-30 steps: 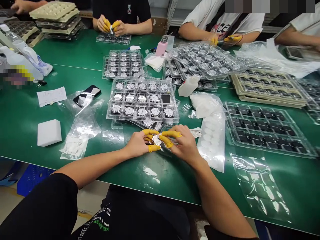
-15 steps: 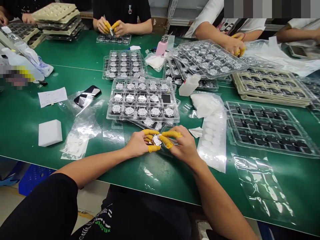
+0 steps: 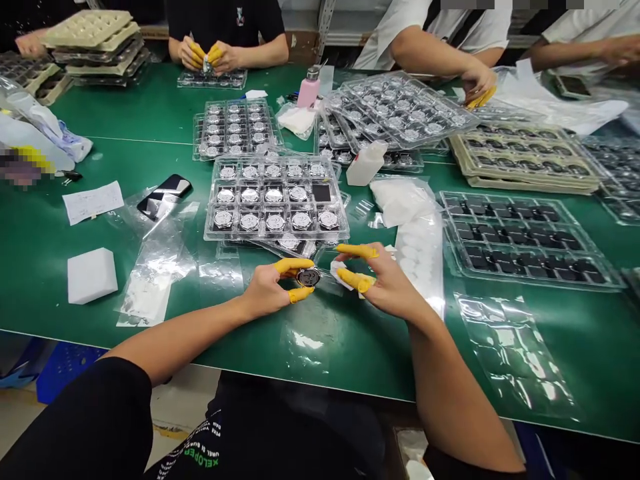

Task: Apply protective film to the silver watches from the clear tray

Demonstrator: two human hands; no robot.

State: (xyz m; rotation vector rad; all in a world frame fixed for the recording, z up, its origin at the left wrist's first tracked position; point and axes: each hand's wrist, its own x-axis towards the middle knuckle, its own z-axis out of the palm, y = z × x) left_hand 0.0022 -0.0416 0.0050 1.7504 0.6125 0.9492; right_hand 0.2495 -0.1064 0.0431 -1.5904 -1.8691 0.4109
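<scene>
Pinched between the yellow-capped thumb and forefinger of the left hand (image 3: 270, 291), a small round dark watch part (image 3: 309, 276), just above the green table mat (image 3: 150, 127); right hand (image 3: 390, 283) slightly apart, fingers spread, gripping a small white wipe (image 3: 341, 272); just behind, a clear plastic tray (image 3: 214, 207) of round silver dials.
</scene>
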